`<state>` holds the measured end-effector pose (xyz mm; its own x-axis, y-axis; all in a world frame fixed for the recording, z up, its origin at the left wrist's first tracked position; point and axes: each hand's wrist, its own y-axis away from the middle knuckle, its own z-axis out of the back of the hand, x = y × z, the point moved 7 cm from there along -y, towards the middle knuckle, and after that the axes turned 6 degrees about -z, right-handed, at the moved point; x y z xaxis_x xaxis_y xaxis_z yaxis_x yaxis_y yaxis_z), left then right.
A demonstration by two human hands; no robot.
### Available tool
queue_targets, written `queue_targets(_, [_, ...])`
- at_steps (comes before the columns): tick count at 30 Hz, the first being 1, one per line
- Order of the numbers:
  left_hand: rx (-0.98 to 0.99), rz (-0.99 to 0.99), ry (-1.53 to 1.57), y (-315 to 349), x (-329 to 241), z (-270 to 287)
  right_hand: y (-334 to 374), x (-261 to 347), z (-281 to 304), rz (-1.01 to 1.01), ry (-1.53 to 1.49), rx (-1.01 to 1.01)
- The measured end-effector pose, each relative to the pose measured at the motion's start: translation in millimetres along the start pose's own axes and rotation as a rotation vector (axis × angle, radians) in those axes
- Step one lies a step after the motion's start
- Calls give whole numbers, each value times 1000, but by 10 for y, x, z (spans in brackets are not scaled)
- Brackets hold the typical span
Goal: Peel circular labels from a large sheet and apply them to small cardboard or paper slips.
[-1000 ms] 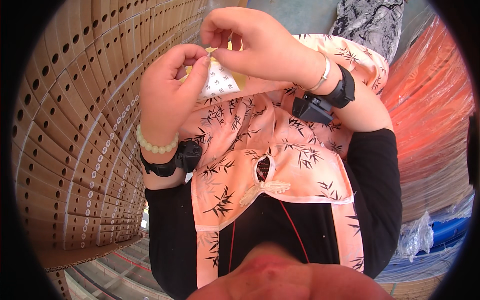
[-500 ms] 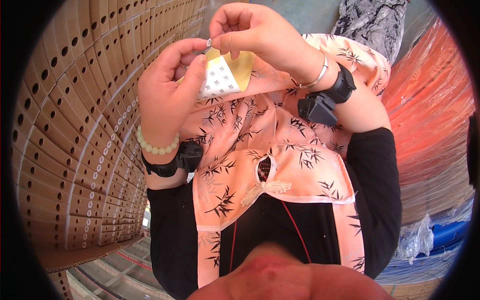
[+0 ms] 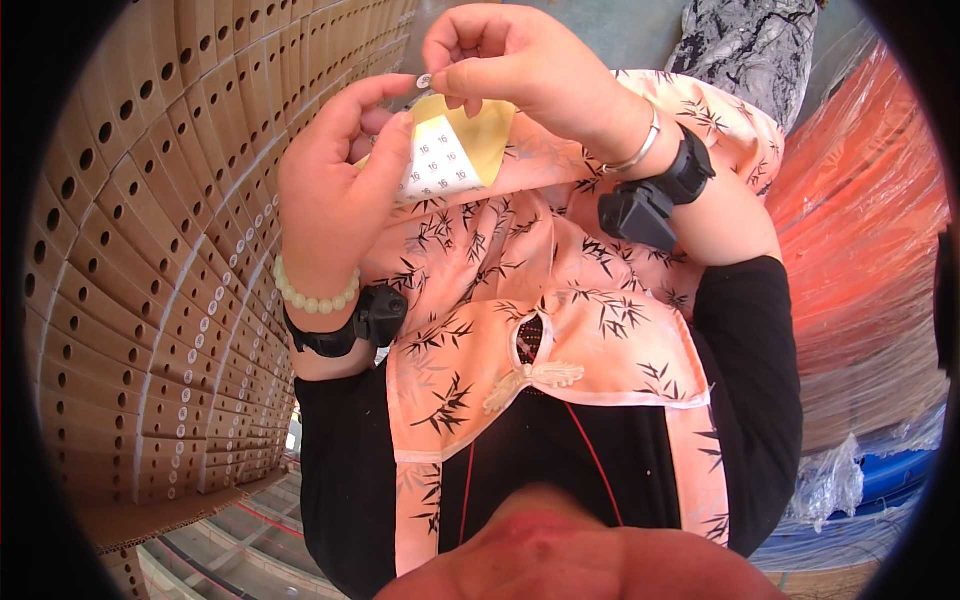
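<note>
My left hand (image 3: 335, 175) is closed on a sheet of small round stickers (image 3: 440, 165), white with printed marks, its yellow backing curling up at the far right side. Between the thumb and index finger of my right hand (image 3: 515, 65) is one small round white sticker (image 3: 424, 81). That sticker sits just above the sheet's far edge, very near the tip of my left index finger; whether the two touch I cannot tell. The lower fingers of my left hand are partly hidden behind its thumb and the sheet.
Rows of stacked brown cardboard boxes (image 3: 110, 330) with dark round holes stand close on my left, some bearing round white stickers. To my right is an orange stack wrapped in clear film (image 3: 850, 270), with blue items (image 3: 895, 475) near it. Patterned grey fabric (image 3: 745, 50) shows beyond my right arm.
The small sticker was at the fingertips of both hands and now shows more fully at my right fingertips. My right hand has shifted slightly to the right; the sheet stays in my left hand.
</note>
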<state>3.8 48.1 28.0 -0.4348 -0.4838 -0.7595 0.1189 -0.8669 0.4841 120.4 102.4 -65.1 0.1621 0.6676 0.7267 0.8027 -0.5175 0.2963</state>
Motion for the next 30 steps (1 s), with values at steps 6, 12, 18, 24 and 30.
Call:
queue_targets(6, [-41, 128, -31, 45, 39, 48, -378, -279, 502, -56, -177, -80])
queue_targets(12, [42, 166, -78, 19, -24, -77, -1084, -1037, 862, -131, -152, -178])
queue_targets(18, [70, 181, -39, 1, -24, -93, -1284, -1480, 738, -123, -114, -251])
queue_targets(24, [108, 147, -68, -19, -22, -109, -1385, -1743, 676, -56, 20, -349])
queue_targets(30, [121, 144, -80, -32, -3, -116, -1415, -1810, 665, 25, 153, -397])
